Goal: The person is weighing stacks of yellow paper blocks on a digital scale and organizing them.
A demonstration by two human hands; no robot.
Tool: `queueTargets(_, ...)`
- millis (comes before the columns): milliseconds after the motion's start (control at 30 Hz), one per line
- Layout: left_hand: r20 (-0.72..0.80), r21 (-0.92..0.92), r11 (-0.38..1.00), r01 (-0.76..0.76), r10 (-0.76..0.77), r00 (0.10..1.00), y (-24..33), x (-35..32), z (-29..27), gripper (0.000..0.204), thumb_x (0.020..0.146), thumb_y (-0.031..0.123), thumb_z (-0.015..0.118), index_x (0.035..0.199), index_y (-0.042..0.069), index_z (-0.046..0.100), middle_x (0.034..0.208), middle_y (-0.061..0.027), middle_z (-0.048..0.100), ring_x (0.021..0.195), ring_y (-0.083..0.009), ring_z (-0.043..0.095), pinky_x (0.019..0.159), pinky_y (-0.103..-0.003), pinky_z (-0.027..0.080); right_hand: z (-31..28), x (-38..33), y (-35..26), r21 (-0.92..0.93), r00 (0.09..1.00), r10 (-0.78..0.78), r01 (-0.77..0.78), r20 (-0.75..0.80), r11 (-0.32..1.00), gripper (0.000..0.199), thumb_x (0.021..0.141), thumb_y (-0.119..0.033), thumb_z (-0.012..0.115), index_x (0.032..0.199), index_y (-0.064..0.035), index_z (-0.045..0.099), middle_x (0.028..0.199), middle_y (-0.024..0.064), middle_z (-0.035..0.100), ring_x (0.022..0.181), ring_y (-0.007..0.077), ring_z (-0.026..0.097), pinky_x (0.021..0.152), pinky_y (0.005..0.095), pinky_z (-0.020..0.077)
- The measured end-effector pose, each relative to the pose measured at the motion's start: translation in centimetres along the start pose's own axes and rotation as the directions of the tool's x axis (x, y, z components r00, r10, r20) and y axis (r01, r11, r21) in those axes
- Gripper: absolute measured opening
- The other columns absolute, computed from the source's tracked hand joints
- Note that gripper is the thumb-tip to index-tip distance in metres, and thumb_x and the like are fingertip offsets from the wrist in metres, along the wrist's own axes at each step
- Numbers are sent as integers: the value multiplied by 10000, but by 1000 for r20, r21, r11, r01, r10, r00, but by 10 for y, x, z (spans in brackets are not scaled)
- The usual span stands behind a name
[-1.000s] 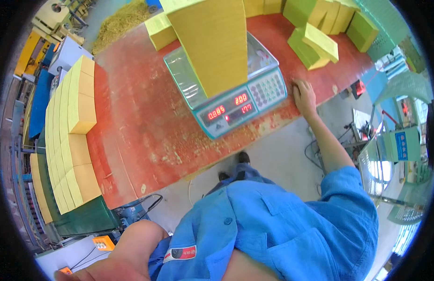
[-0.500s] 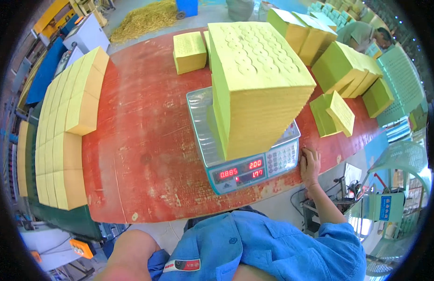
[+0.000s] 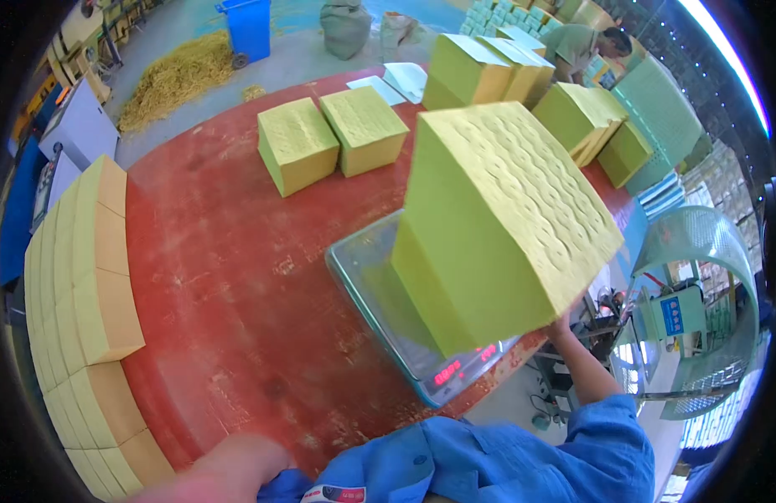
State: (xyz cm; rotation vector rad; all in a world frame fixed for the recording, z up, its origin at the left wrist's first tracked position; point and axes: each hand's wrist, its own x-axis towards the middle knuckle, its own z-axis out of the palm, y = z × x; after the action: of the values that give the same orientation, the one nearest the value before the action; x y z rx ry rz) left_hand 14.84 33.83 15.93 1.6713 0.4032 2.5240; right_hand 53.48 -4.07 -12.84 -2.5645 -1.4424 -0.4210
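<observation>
The red bench (image 3: 220,277) filled most of your view. Along its left edge ran a long row of yellow paper stacks (image 3: 82,302), packed too tightly to count. Nearest you, the tall yellow stack (image 3: 501,226) was tilted over the scale (image 3: 388,323), its lower edge resting on the scale's steel pan, and it hid most of that pan and part of the red number display at the front. Your right hand (image 3: 562,320) was under the stack's lower right corner; only a little of it showed below the paper, so how far the grip was closed could not be told, though it was touching the stack. Your left hand (image 3: 237,469) was a blur at the lower edge of the view, near the bench's front rim, and its grip could not be judged either.

Behind the scale, two shorter yellow blocks (image 3: 329,138) stood side by side, touching, well apart from the tilted stack. Farther back on the right stood about five more yellow stacks (image 3: 522,84), with another person (image 3: 585,46) bending over beyond them. On the floor past the bench were a blue bin (image 3: 247,29), a pile of yellow shreds (image 3: 174,75) and two sacks (image 3: 346,25). One scale was in view.
</observation>
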Motion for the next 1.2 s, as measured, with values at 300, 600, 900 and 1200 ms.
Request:
queueTargets(300, 816, 53, 953, 299, -214, 537, -170, -182, 135, 225, 810, 120, 702, 1015, 37, 660, 1132, -141, 627, 1099, -277, 581, 966, -358, 452, 71, -34, 73, -19, 966, -250, 251, 64, 968, 438, 774, -91, 580, 1210, -42, 586, 1257, 223, 539, 1195, 422, 458, 1004, 527, 363)
queueTargets(600, 920, 86, 995, 54, -100, 378, -218, -228, 181, 145, 738, 68, 701, 872, 39, 652, 911, -129, 628, 952, -312, 605, 820, -425, 502, 7, -77, 68, -87, 981, -81, 98, 174, 991, 432, 790, -164, 612, 1208, -57, 603, 1274, 190, 555, 1198, 412, 476, 1029, 504, 361)
queueTargets(900, 716, 202, 972, 116, -227, 660, -177, -153, 116, 171, 865, 97, 623, 1020, 37, 663, 1035, -127, 676, 999, -294, 631, 847, -390, 499, -23, 13, -35, 15, 997, 37, -35, -74, 999, 252, 838, -61, 580, 1086, -44, 621, 1162, 165, 592, 1043, 384, 541, 914, 477, 432)
queueTargets(1200, 656, 680, 733, -33, -587, 475, -3, -119, -129, 154, 931, 54, 565, 1055, -16, 624, 968, -173, 665, 880, -273, 657, 747, -355, 505, -13, 15, 0, 137, 990, 51, -32, -133, 990, 249, 861, -108, 585, 1101, -59, 624, 1102, 143, 614, 1019, 356, 561, 881, 431, 461)
